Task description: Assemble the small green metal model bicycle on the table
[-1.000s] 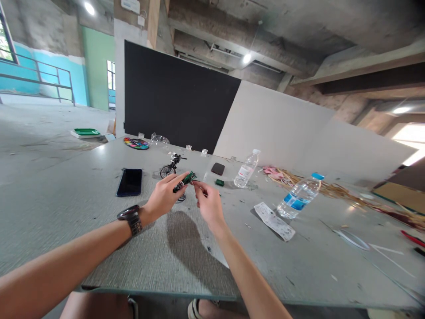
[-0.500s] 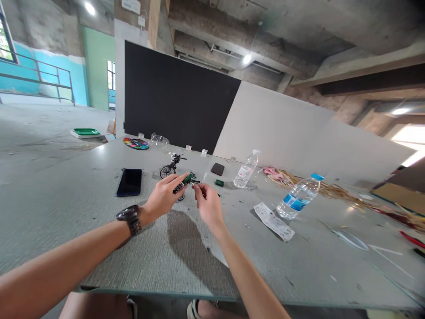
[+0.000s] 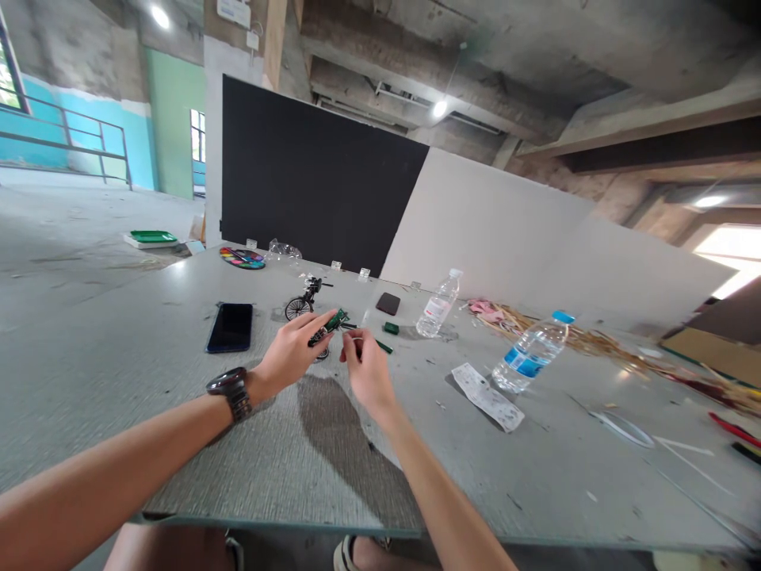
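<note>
My left hand (image 3: pixel 291 346), a dark watch on its wrist, has its fingers closed over a green and black piece of a model bicycle (image 3: pixel 338 320). A small wheel (image 3: pixel 323 354) shows beneath those fingers. Just right of the piece, my right hand (image 3: pixel 369 367) is pinched; whatever it grips is too small to make out. A thin dark rod sticks out near its fingertips. Behind my left hand stands a black model bicycle front end (image 3: pixel 301 305) with wheel and handlebar. A thin green stick (image 3: pixel 384 346) lies beside my right hand, and a small green block (image 3: pixel 391 327) sits beyond.
On the grey table (image 3: pixel 250 468) lie a phone (image 3: pixel 230 327) at left and a dark flat case (image 3: pixel 388 303) behind. Two water bottles (image 3: pixel 438 305) (image 3: pixel 531 354), a printed paper slip (image 3: pixel 487 396) and dried strands (image 3: pixel 594 346) are at right. A paint palette (image 3: pixel 242 258) is at the back.
My right hand's fingers have turned and drawn slightly left and down, uncovering more of the green stick. My left hand keeps its hold on the bicycle piece.
</note>
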Demonstrator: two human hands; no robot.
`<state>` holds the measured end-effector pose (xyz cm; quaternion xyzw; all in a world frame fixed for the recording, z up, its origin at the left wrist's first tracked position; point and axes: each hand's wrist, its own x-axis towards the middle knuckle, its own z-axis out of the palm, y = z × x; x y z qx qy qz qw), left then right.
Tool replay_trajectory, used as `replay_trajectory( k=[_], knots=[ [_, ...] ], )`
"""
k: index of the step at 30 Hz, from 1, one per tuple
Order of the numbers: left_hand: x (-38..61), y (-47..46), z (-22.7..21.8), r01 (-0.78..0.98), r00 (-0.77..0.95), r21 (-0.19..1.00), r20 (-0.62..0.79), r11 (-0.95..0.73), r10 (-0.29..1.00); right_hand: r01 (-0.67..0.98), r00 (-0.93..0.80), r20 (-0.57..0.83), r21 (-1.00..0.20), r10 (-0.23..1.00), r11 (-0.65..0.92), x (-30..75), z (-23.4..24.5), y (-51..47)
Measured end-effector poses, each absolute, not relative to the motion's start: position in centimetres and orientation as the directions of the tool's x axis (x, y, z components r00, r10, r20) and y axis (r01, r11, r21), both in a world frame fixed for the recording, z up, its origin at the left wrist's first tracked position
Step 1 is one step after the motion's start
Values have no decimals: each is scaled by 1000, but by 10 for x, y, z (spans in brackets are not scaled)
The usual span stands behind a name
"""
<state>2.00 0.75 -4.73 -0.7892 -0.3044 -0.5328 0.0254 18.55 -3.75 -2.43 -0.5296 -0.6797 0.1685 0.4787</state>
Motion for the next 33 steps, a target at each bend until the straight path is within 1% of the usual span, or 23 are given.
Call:
replay_trajectory(
  k=[4,9,12,14,17,18,19,20,21,23,24,25,26,27,28,30,32,33],
  knots=[
    [19,8,-48,511,248,272,861,-815,443,544,51,515,-733,856,408,188,-27,-36],
    [18,6,-47,510,270,244,865,-825,423,586,25,438,-735,899,342,189,-26,-36],
    [19,6,-47,509,270,241,867,-826,419,588,21,469,-720,883,369,188,-26,-36],
    [20,6,-48,508,264,245,868,-826,420,631,1,529,-658,849,410,188,-27,-38],
    [23,4,-48,497,242,268,870,-825,429,723,-63,600,-524,797,451,189,-24,-42],
    [23,3,-48,494,234,276,871,-824,432,725,-69,608,-514,791,459,189,-23,-43],
    [24,2,-48,495,228,278,873,-823,432,703,-61,602,-541,796,462,189,-21,-44],
    [25,1,-48,498,229,273,874,-823,429,651,-38,576,-606,817,457,189,-20,-44],
    [25,0,-47,503,235,266,874,-822,426,565,-12,518,-702,855,433,188,-19,-43],
    [26,-1,-47,511,249,257,869,-820,427,325,3,331,-893,944,312,187,-19,-39],
    [26,-1,-47,512,251,262,865,-818,434,220,-6,246,-945,969,241,187,-19,-37],
    [26,-1,-47,511,252,272,860,-815,445,163,-11,203,-966,979,202,187,-20,-35],
    [26,0,-47,509,247,286,855,-812,456,165,-8,218,-962,976,216,187,-20,-34],
    [26,1,-47,508,238,299,853,-808,465,229,-1,289,-932,957,281,188,-21,-34],
    [26,2,-47,506,228,308,853,-806,469,337,-4,393,-865,919,372,190,-21,-35],
    [26,3,-47,499,204,316,862,-807,464,583,-80,572,-638,817,503,194,-22,-38],
    [25,3,-46,489,183,320,872,-811,454,754,-166,634,-412,755,512,199,-22,-42],
    [26,2,-46,485,177,326,872,-812,456,804,-183,639,-340,747,488,200,-22,-44]
  ],
)
